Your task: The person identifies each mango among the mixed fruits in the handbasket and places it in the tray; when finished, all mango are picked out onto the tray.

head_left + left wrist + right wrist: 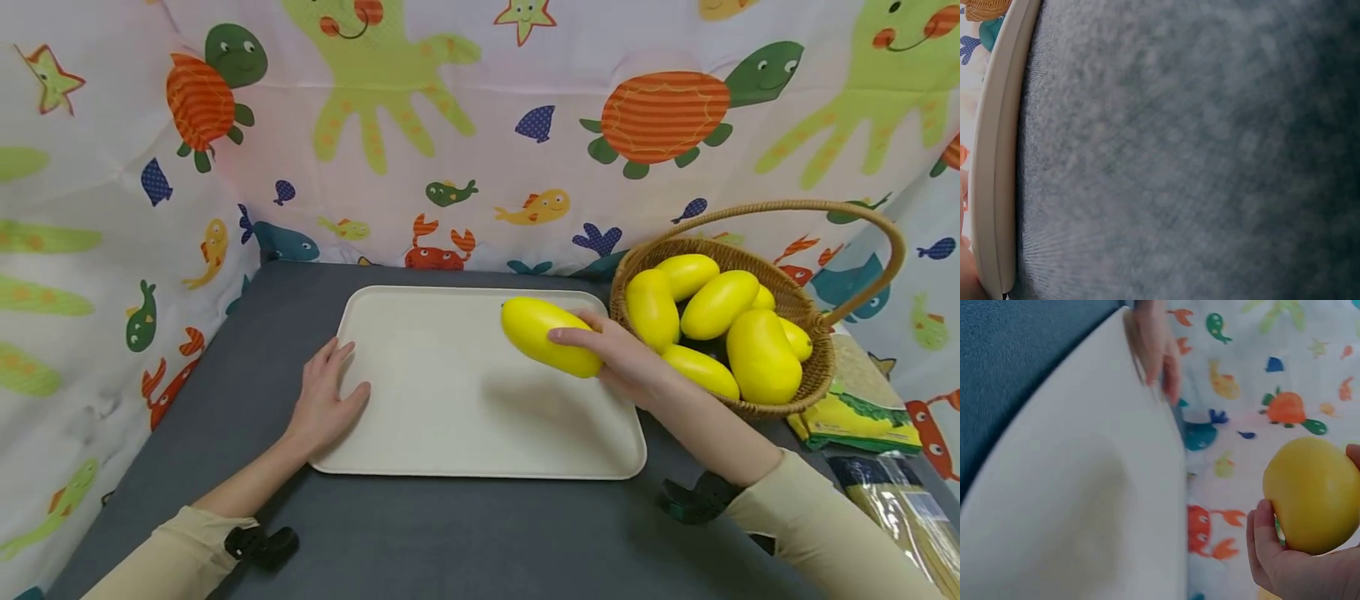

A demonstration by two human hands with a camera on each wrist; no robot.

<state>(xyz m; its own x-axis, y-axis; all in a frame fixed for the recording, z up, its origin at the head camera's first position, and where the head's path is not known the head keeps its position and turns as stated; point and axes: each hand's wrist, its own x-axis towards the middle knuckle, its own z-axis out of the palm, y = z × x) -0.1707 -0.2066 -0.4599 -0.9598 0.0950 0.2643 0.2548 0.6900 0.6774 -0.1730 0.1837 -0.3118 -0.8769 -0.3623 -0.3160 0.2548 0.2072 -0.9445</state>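
A yellow mango (pixel 546 337) is held in my right hand (pixel 626 354), above the right half of a cream tray (pixel 427 400). In the right wrist view, fingers and thumb curl round the mango (pixel 1313 494) from either side. My left hand (pixel 326 404) rests at the tray's left edge with its fingers loosely extended. The left wrist view shows mostly cloth and the tray's rim (pixel 997 156). More yellow mangoes (pixel 720 304) lie piled in a wicker basket (pixel 821 367) to the right of the tray.
The basket's tall handle (pixel 892 242) arches over its right side. Beside it on the right lie a yellow-and-green packet (pixel 862 417) and a clear packet (pixel 892 508). A dark grey cloth (pixel 480 533) covers the table. Patterned curtain (pixel 480 108) hangs behind and at the sides.
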